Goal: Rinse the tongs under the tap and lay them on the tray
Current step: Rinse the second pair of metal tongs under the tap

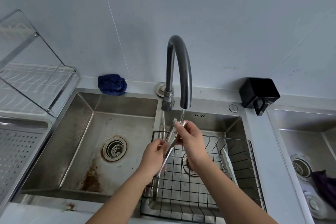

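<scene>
Metal tongs (168, 148) slant above the right sink basin, tips up under the dark curved tap (180, 71). A thin stream of water (182, 116) runs from the spout onto the tips. My left hand (154, 158) grips the lower handle part of the tongs. My right hand (189, 136) holds the upper end near the tips, fingers curled round one arm. The perforated metal tray (20, 151) lies at the far left on the counter.
A black wire basket (241, 174) sits in the right basin and holds a white utensil (229, 166). The left basin (87, 143) is stained. A blue cloth (111, 84), a dish rack (36, 82), a black holder (259, 92) and a third sink (309, 142) surround them.
</scene>
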Tool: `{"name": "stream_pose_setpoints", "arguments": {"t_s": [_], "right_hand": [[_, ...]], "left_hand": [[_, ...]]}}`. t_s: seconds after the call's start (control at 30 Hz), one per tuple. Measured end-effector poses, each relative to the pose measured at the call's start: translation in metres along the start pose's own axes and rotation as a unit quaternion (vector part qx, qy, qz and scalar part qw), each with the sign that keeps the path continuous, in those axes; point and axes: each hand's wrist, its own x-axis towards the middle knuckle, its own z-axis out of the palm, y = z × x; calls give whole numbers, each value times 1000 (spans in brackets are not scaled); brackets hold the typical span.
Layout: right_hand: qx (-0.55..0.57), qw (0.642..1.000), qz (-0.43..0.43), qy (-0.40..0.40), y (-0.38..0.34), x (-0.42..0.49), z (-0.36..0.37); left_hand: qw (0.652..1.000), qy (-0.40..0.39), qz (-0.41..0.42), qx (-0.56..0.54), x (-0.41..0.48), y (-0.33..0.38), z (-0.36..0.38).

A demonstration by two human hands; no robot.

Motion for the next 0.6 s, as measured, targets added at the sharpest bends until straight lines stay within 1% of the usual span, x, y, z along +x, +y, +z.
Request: {"name": "stream_pose_setpoints", "arguments": {"t_s": [0.07, 0.1, 0.17, 0.23, 0.3, 0.4, 0.53, 0.6], "right_hand": [[-89, 995, -34, 29, 0, 2, 4], [-91, 994, -39, 42, -1, 3, 5], [-12, 998, -31, 49, -7, 3, 7], [28, 998, -30, 49, -12, 7, 8], [14, 998, -35, 52, -20, 13, 6], [-32, 997, -49, 49, -31, 23, 4], [-16, 997, -46, 52, -37, 24, 13], [-23, 999, -39, 29, -36, 20, 18]], "left_hand": [[1000, 10, 26, -4, 6, 10, 16], [999, 13, 35, -10, 8, 17, 23], [998, 10, 39, -40, 10, 29, 34], [997, 0, 14, -71, 14, 40, 39], [996, -34, -11, -80, 19, 47, 39], [986, -117, -41, -113, 18, 51, 37], [975, -169, -57, -131, 12, 39, 36], [968, -175, -86, -160, 11, 33, 34]]}}
